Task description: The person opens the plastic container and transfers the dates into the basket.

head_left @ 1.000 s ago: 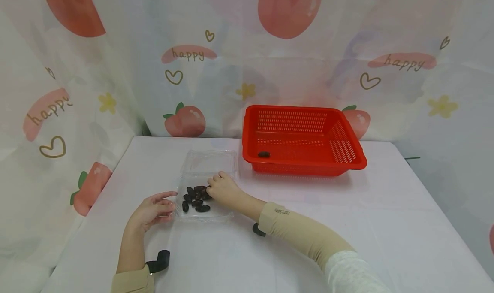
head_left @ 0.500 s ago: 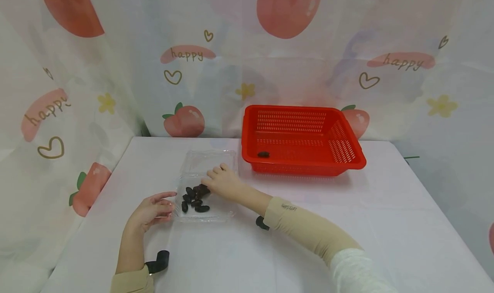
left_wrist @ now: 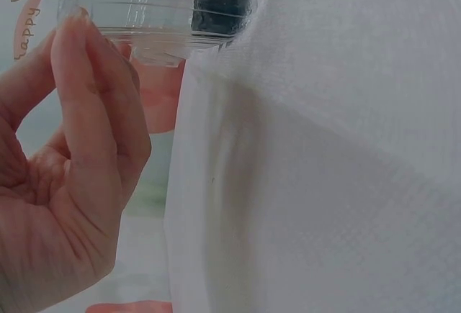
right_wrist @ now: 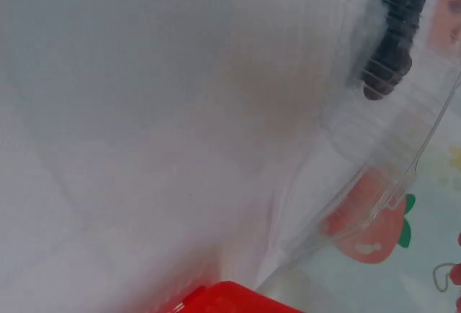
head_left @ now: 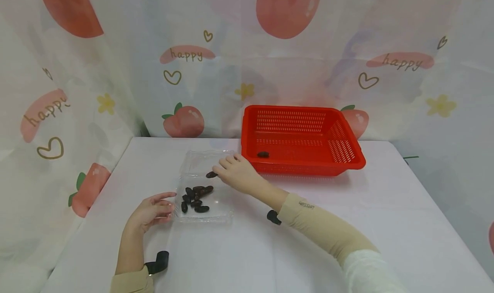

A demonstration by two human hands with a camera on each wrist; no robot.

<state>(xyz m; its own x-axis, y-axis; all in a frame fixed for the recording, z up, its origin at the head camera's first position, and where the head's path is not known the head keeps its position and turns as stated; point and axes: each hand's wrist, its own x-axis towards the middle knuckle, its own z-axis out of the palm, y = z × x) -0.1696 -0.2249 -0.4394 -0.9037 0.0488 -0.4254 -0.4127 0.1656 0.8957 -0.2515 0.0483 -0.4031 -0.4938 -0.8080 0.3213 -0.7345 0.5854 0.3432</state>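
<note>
Dark brown dates (head_left: 194, 196) lie in a loose group in a clear plastic clamshell box (head_left: 221, 207), whose lid (head_left: 206, 158) is folded back. My right hand (head_left: 237, 173) is above the lid side near the basket. Its fingertips pinch one date (head_left: 212, 174), lifted above the box. The right wrist view does not show this grip, only grouped dates (right_wrist: 395, 39) through the box wall. At the box's left side, my left hand (head_left: 152, 211) holds the edge. In the left wrist view, the left hand's fingers (left_wrist: 83, 111) meet at the clear rim (left_wrist: 72, 11).
A red plastic basket (head_left: 293, 168) stands at the back right, close to the box. One date (head_left: 263, 154) lies in it. Black wrist devices (head_left: 158, 262) sit at both wrists. Printed cloth walls (head_left: 301, 70) surround the white table (head_left: 328, 224).
My right hand has lifted one date out of the group and moved up and right toward the basket. The left hand has stayed at the box edge.
</note>
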